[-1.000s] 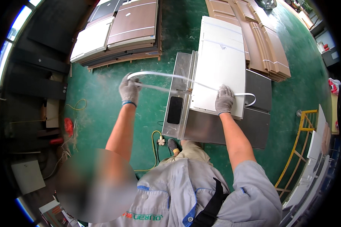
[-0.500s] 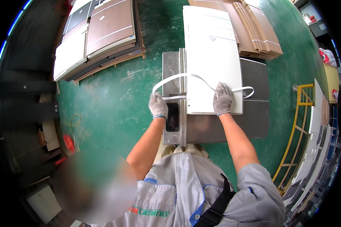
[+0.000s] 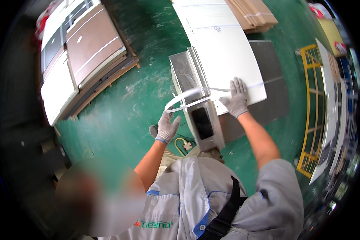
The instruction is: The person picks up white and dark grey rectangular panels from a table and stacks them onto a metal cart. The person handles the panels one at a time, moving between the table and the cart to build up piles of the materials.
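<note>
A loop of white plastic strap [image 3: 187, 94] stands up over the left end of a metal machine [image 3: 186, 76]. My gloved left hand [image 3: 168, 127] is beside the machine, thumb apart from the fingers. Its fingertips are against the bend of the loop, and no firm grip on it shows. My gloved right hand [image 3: 236, 99] lies spread on the near end of a stack of long white panels [image 3: 224, 44]. Part of the strap runs across the panels toward that hand. A dark rectangular panel [image 3: 203, 123] is set in the machine's near end.
Strapped stacks of brown and white boards [image 3: 94, 48] lie at the far left. Brown cartons [image 3: 252, 15] are stacked behind the panels. To the right stands a yellow metal frame [image 3: 308, 104] with boards. A yellow cable [image 3: 180, 146] lies on the green floor near my feet.
The view has turned, and the machine and panels now slant. The strap loop is smaller, drawn in toward the machine. My left hand's thumb has spread from the strap; my right hand stays on the panels.
</note>
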A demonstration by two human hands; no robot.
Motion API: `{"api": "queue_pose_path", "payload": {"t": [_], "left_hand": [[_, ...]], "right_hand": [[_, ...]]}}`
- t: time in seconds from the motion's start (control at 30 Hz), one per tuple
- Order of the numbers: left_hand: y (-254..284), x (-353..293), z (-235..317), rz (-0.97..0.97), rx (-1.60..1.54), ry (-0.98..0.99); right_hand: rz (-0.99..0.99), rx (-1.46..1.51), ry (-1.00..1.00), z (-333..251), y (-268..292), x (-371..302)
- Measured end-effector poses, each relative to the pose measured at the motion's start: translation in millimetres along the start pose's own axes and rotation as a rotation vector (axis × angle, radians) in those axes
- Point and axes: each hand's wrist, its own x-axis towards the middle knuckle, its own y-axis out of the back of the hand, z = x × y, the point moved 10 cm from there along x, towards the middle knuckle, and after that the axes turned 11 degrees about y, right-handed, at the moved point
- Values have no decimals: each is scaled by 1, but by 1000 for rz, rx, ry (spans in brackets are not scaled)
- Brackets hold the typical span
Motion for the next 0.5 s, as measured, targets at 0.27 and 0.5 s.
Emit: {"api": "queue_pose_path", "payload": {"t": [0.27,0.5], "left_hand": [[314,-124,-279,246,577,571],[489,-149,-351,179,1107,590]], "right_hand": [[-275,-46,-144,7,-19,1],[-425,-74,-183,2,-25,7]]}}
